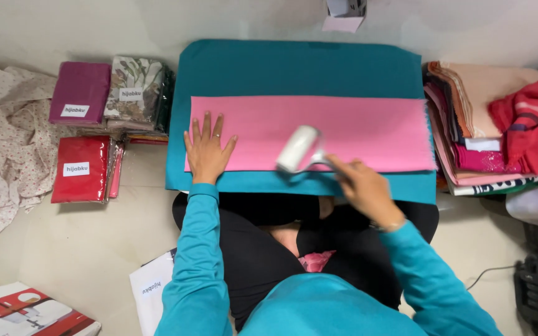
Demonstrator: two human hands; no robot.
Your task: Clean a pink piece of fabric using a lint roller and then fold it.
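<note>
The right hand (363, 186) is closed around the handle of a white lint roller (298, 149), whose drum is laid on the pink cloth (344, 127) near its near edge, about midway along; the left hand (207, 149) is spread open and pressed flat, fingers splayed, on the cloth's left end. The roller is judged light and rigid, best held by its handle as it is now, with the drum kept free to turn; its motion is blurred, so the exact contact cannot be told. The pink cloth is judged thin, soft and light, likely to creep or wrinkle under a sticky drum unless pinned down; it is folded into a long strip and lies on a teal padded board (294, 68), which shows bare beyond it on all sides. To the right, open cloth is left as far as the strip's right edge, just beside a stack of folded fabrics (468, 106); to the left, wrapped fabric packets (82, 168) lie on the floor just beside the board; the person's lap is close against the board's near edge.
</note>
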